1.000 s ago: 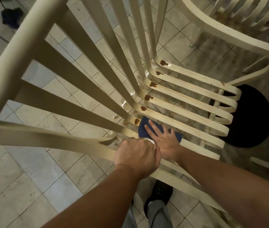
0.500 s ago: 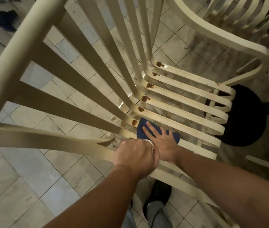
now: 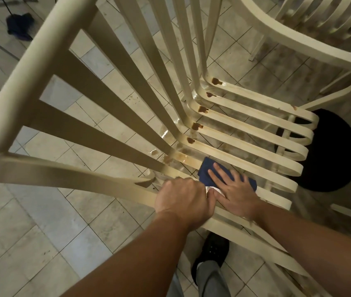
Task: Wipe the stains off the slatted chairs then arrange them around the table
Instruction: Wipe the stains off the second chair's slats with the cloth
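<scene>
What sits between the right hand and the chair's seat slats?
In the head view, a dark blue cloth lies under the right hand, whose straight fingers press it flat onto the cream seat slats.

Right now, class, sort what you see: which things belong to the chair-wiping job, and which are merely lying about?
Part of the job:
slatted chair, gripped by the left hand
blue cloth, pressed under the flat right hand
brown stains on the seat slats
second chair, behind

Lying about:
dark blue bundle on the floor
black round object beyond the seat
</scene>
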A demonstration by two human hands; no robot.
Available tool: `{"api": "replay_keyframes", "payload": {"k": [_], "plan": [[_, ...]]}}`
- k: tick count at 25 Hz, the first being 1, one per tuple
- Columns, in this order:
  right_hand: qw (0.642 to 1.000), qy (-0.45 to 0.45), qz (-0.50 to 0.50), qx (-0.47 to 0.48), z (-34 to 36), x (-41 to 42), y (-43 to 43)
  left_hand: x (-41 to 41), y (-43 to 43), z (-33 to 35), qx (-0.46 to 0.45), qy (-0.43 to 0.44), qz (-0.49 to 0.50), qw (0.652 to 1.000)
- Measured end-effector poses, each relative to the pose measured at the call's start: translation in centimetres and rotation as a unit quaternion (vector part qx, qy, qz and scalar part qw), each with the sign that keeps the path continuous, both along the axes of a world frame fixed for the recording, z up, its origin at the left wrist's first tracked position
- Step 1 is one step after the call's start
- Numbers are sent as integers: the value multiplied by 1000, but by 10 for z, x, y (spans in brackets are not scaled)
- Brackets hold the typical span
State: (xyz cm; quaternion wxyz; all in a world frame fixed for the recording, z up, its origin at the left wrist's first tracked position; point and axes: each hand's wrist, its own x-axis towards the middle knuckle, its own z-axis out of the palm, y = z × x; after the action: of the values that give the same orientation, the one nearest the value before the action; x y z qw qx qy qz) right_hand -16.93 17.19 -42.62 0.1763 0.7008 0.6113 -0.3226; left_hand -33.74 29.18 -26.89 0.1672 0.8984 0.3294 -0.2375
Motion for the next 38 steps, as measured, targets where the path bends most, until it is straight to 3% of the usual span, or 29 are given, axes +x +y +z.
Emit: {"api": "replay_keyframes", "payload": {"k": [4,10,20,31,38], "plan": [[1000,1,12,-18,-5,-16,28,-1,0,1,-4,0,-10,1000],[1000,-6,16,26,-26,-59,102,1,0,2,3,1,3,1000],[997,20,-19,66,-8,23,-31,1,0,5,-14,-2,12,1000],[1000,13,-10,25,-24,-55,97,1,0,1,9,10,-8,1000],[993,52,-47,93,-8,13,-2,3,0,6,2,12,2,1000]]}}
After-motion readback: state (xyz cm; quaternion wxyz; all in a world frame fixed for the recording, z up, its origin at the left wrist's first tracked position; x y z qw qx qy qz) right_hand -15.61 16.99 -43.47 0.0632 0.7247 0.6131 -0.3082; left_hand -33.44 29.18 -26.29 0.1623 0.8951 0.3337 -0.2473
